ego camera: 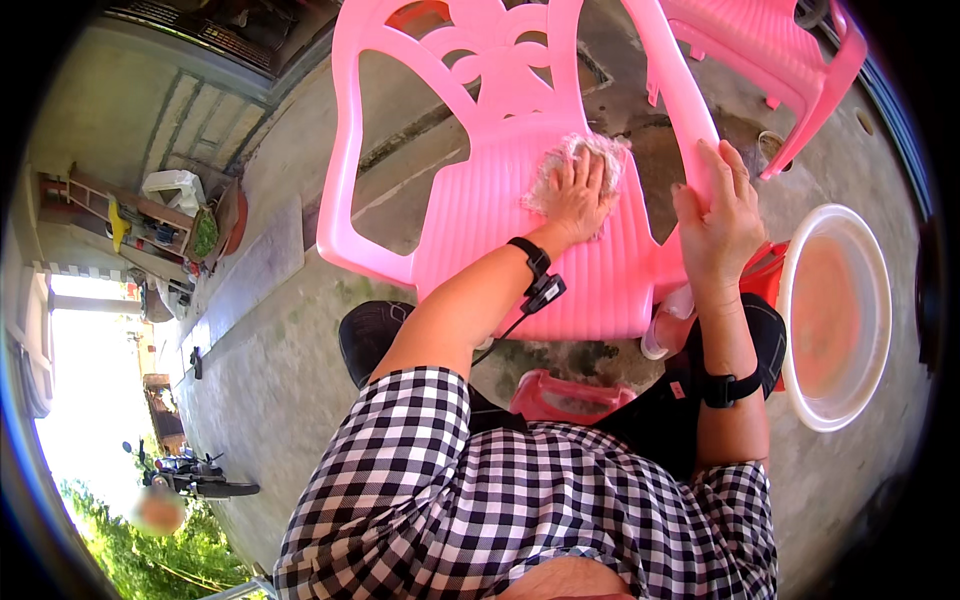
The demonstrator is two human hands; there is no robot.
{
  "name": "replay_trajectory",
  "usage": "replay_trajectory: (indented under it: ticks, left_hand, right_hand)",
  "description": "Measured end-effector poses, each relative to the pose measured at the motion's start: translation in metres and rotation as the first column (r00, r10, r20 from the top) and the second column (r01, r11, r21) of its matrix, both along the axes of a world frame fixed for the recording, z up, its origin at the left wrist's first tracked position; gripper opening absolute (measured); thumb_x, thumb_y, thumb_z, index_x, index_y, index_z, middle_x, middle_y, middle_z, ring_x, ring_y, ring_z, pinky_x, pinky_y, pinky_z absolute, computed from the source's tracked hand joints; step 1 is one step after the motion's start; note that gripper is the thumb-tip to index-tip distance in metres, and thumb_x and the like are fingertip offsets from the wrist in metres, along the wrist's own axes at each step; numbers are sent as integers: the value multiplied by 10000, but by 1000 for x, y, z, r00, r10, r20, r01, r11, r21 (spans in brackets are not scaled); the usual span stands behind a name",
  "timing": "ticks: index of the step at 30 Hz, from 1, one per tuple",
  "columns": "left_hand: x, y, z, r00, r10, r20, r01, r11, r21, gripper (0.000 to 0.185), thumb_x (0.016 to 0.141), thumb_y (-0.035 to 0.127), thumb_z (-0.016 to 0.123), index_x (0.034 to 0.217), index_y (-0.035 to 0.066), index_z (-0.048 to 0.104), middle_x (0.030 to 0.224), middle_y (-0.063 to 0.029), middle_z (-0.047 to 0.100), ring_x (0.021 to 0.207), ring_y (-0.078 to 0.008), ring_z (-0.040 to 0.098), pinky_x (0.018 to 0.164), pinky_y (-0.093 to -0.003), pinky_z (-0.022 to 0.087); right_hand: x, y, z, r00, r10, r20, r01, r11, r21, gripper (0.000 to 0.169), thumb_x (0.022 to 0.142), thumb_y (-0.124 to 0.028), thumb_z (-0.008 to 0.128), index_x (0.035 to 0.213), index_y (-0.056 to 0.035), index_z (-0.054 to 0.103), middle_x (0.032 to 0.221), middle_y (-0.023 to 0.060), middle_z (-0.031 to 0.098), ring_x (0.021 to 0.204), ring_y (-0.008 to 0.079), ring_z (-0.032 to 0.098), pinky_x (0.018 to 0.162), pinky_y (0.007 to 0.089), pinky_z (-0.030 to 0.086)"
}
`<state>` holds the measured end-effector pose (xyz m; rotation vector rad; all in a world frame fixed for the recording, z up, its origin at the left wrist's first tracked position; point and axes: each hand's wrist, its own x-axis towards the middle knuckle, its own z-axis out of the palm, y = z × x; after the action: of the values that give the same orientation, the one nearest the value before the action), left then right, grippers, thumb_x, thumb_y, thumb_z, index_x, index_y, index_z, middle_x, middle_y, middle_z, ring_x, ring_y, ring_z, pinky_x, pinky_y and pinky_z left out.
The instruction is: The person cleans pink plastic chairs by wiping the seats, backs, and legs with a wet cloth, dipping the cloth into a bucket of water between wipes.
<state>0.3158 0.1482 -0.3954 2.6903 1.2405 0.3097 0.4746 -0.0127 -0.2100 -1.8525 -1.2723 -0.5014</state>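
Note:
A pink plastic armchair (491,247) stands before me, its slatted seat between my arms and its openwork back at the top of the view. My left hand (581,199) lies palm down on a crumpled, pale pinkish cloth (551,169), pressing it against the rear part of the seat. With the thumb on the inner side and fingers over the top, my right hand (720,210) grips the chair's right armrest (679,90). Both wrists wear black straps; a small device with a cable hangs at the left one.
A white plastic basin (885,322) stands at right, beside a red plastic container (765,262) partly behind my right arm. Another pink chair (750,45) is at upper right. A red plastic stool (570,397) shows below the seat. A motorcycle (199,476) is farther off, lower left.

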Motion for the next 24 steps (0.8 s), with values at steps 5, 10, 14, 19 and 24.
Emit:
replay_trajectory:
  ticks: [5,10,14,19,24]
  left_hand:
    - [-68,-10,12,974,-195,-118,194,981,-21,774,969,612,455,1594,187,285,1673,-130,174,1456,-397,269,1160,-588,171]
    - [-113,41,14,960,75,-269,-51,994,96,798,960,645,440,1598,197,273,1681,-132,145,1474,-389,235,1161,-593,153]
    - [-70,54,-4,941,315,-126,-309,949,67,801,969,632,427,1587,143,287,1671,-172,147,1507,-396,168,1153,-632,118]
    - [17,30,0,994,106,36,-106,994,23,748,995,589,402,1587,146,289,1666,-157,179,1509,-397,166,1169,-616,107]
    - [44,-7,20,988,-63,138,77,992,-96,699,998,536,427,1565,140,330,1665,-115,196,1520,-413,143,1183,-611,108]
  right_hand:
    - [-1,-1,1,1000,15,-24,-15,1000,-1,501,738,-168,733,1234,-184,661,1301,86,643,1010,292,675,741,396,574]
    - [0,-4,15,995,73,-72,-75,997,-24,450,737,-169,753,1178,-151,661,1230,105,655,954,305,687,721,403,570]
    - [2,-4,20,961,178,-209,-164,983,83,388,778,-199,780,1142,-130,666,1175,118,665,882,312,701,704,392,562]
    - [2,-3,13,951,180,-251,-145,978,152,316,824,-217,775,1111,-123,680,1151,133,675,861,308,708,705,375,563]
    - [3,0,11,964,149,-219,-118,982,149,308,820,-214,759,1112,-150,688,1166,122,679,866,313,710,711,379,565]
